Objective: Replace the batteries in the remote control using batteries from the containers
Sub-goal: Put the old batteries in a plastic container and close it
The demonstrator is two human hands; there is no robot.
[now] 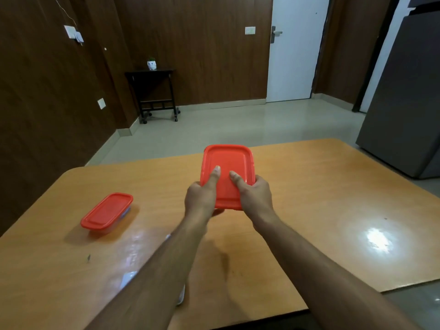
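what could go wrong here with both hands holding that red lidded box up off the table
1. The larger container is held in the air by the left hand and right hand, thumbs on its lid. If the lid pops off suddenly, whatever is inside may spill onto the table.
2. A white object lies under the left forearm near the table's front edge; it could get knocked off.

- The lid [226,172] under my thumbs is smooth orange-red plastic with a dull sheen.
- The smaller container [107,214] to my left has the same orange-red plastic lid over a clear plastic base.
- The desk [309,210] looks like light wood laminate, glossy enough to throw back a bright glare patch.
- The floor [238,125] is pale, polished and reflective.
- The walls [202,55] are dark wood-grain panelling, matt.
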